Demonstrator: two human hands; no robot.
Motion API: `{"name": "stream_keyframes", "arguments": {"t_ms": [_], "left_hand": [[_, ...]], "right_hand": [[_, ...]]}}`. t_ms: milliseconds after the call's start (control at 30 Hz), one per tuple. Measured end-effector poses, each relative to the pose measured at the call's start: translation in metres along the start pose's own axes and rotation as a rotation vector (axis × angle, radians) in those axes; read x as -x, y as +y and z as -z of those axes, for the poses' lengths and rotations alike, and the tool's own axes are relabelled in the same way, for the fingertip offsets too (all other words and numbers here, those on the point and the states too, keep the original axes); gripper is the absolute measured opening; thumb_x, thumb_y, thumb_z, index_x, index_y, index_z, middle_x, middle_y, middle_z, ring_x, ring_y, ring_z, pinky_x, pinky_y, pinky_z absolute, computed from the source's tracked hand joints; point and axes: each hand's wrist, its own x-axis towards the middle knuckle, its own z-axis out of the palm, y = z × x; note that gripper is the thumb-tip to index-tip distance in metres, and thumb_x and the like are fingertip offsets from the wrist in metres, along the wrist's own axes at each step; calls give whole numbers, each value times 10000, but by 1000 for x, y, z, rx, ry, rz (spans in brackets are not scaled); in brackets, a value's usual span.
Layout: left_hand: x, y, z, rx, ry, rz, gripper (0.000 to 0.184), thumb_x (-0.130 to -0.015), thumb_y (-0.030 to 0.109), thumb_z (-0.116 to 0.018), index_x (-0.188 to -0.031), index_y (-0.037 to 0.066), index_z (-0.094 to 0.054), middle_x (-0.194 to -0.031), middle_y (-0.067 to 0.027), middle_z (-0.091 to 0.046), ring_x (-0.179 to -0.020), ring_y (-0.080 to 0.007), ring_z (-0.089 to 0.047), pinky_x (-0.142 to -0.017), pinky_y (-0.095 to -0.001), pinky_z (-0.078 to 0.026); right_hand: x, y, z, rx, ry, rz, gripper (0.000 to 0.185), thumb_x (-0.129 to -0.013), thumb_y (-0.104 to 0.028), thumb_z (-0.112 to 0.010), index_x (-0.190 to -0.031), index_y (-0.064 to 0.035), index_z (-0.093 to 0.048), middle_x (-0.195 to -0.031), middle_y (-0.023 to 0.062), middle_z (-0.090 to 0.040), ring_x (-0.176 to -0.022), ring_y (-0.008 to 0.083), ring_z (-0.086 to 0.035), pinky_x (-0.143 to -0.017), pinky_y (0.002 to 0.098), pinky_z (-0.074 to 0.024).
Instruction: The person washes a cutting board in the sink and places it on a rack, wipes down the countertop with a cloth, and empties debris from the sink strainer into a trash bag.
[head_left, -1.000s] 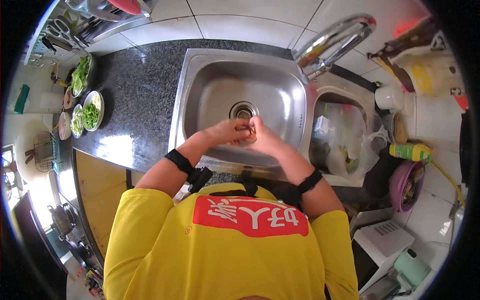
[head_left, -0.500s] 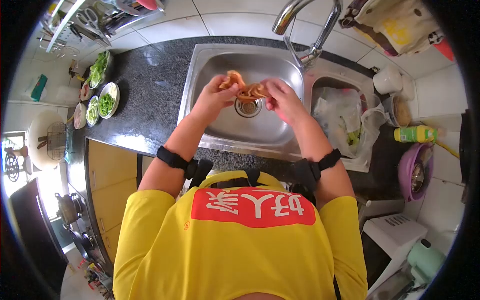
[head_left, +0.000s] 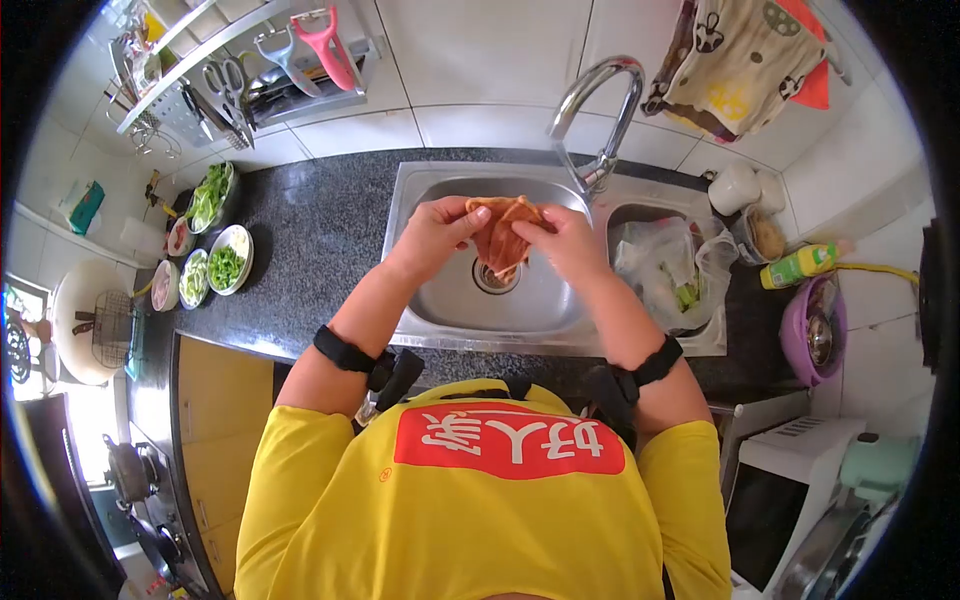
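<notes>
Over the steel sink (head_left: 420,300) I hold a floppy, thin reddish-brown piece (head_left: 497,243) with paler orange edges; it looks like meat or skin, but I cannot make out its exact kind. My left hand (head_left: 440,235) pinches its upper left side, thumb on the front. On the opposite side, the fingers of my right hand (head_left: 560,240) grip its upper right part. Its lower end hangs in front of the drain (head_left: 492,278), above the basin floor. The chrome faucet (head_left: 600,120) stands behind, to the right of the piece.
A smaller basin on the right holds a clear plastic bag (head_left: 650,255) with greens. Bowls of chopped greens (head_left: 228,265) and leafy vegetables (head_left: 210,200) stand on the left of the dark counter (head_left: 310,230). Scissors (head_left: 228,85) and peelers hang on the wall rack. A purple basin (head_left: 800,345) sits far right.
The reddish-brown piece was bunched and wavy between my hands; now it is opened out flatter and hangs downward. My hands have come closer together. The view has tilted up, showing more wall.
</notes>
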Motion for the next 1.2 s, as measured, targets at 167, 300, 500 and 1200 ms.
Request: {"name": "stream_keyframes", "arguments": {"t_ms": [167,300,500,1200], "left_hand": [[10,28,47,-391,114,-147,197,-855,170,-551,-957,20,-629,-813,2,-605,-769,-61,-533,-655,-210,-437],[18,55,53,-567,165,-406,196,-807,116,-590,-982,36,-626,-821,-30,-624,-771,-127,-572,-669,-248,-458],[0,11,50,-1200,157,-652,151,-730,170,-583,-847,93,-638,-829,-109,-622,-751,-299,-590,-670,-365,-483],[26,173,73,-854,-80,-580,203,-777,155,-646,-863,-16,-577,-653,-8,-500,-596,-96,-479,-552,-230,-405]], "right_hand": [[10,-38,16,539,168,197,206,-781,-120,-588,-957,-18,-620,-757,145,-626,-692,212,-611,-642,293,-463],[18,-83,15,956,259,542,269,-760,-78,-560,-1021,-26,-599,-917,123,-620,-817,297,-590,-712,352,-464],[10,-30,4,1345,59,609,141,-771,-97,-505,-866,-38,-590,-915,102,-609,-839,304,-577,-710,406,-456],[37,-207,62,673,24,86,172,-830,-169,-575,-916,-23,-544,-673,-7,-536,-518,78,-542,-431,194,-392]]}}
